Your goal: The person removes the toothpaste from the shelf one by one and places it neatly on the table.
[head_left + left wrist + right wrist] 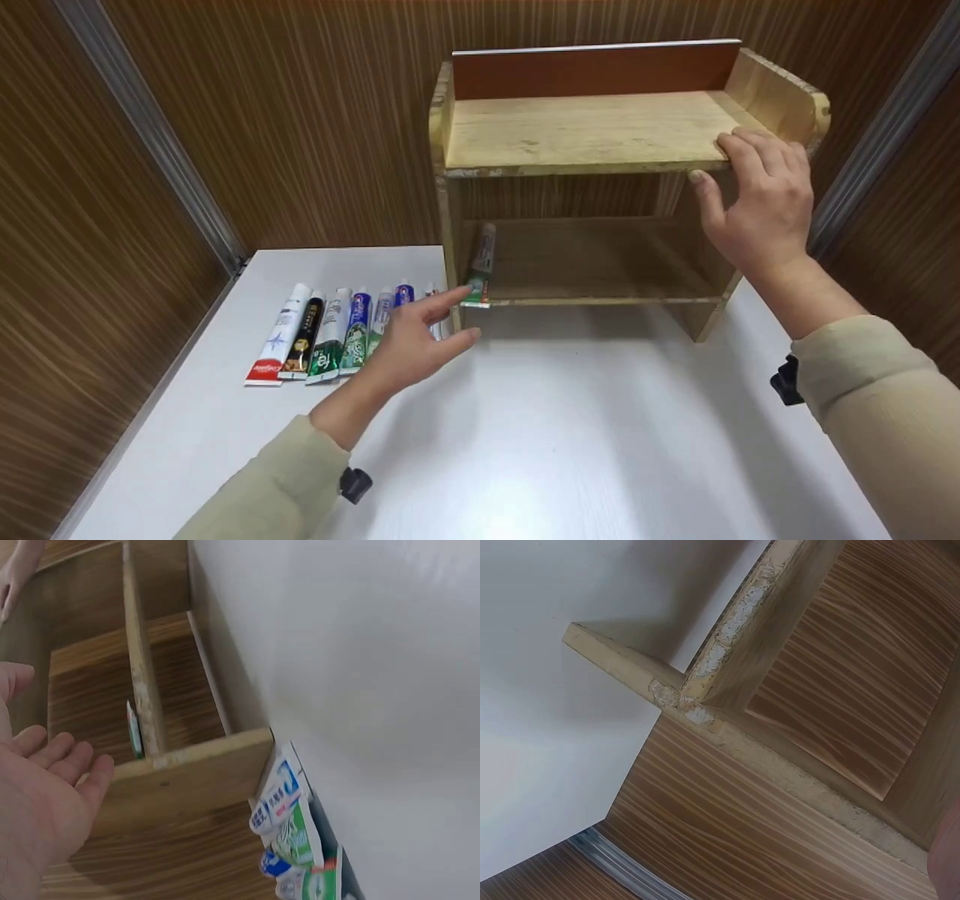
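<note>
A wooden two-tier shelf point(585, 135) stands on the white table. On its lower board, at the left end, lies one toothpaste tube point(484, 259) with its green end at the front edge; the left wrist view shows this tube point(134, 729) end-on. My left hand point(409, 337) is just in front of it, fingers extended and holding nothing; whether the index fingertip touches the tube I cannot tell. My right hand point(765, 195) holds the upper board's front edge near the right side, fingers on top and thumb below. In the right wrist view only a blurred bit of that hand shows.
Left of the shelf, several toothpaste tubes lie side by side on the table point(525, 450), among them a white-and-red tube point(277, 337) and a black tube point(304, 337). My left hand partly covers the row. Wood-grain panels point(322, 112) stand behind and at both sides.
</note>
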Demonstrator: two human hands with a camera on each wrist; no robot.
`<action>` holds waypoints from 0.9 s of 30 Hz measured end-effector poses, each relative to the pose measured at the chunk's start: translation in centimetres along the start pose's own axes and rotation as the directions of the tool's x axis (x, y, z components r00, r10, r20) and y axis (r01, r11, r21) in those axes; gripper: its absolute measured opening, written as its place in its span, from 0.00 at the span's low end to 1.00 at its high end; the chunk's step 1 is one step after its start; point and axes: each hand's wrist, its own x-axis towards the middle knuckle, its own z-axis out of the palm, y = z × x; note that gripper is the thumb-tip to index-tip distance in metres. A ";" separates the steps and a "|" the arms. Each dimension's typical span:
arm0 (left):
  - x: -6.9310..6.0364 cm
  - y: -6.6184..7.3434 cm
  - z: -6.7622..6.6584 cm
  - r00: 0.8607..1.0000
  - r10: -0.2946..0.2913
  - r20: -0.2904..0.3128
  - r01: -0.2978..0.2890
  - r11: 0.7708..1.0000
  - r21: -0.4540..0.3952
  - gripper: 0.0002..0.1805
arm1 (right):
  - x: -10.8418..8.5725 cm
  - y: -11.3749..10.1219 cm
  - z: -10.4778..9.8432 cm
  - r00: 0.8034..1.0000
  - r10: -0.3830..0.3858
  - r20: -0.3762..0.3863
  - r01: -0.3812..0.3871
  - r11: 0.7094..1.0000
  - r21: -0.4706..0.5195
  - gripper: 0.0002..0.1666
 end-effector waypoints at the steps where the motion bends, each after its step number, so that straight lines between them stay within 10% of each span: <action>1: 0.1 0.0 0.3 1.000 -0.003 -0.008 0.003 1.000 -0.006 0.34 | 0.0 0.0 0.0 1.000 -0.001 0.000 0.001 1.000 0.001 0.29; 27: 3.5 -0.4 5.9 0.990 -0.102 -0.093 0.095 0.992 -0.080 0.41 | -0.2 0.7 -0.9 0.999 -0.022 -0.025 0.022 1.000 -0.013 0.30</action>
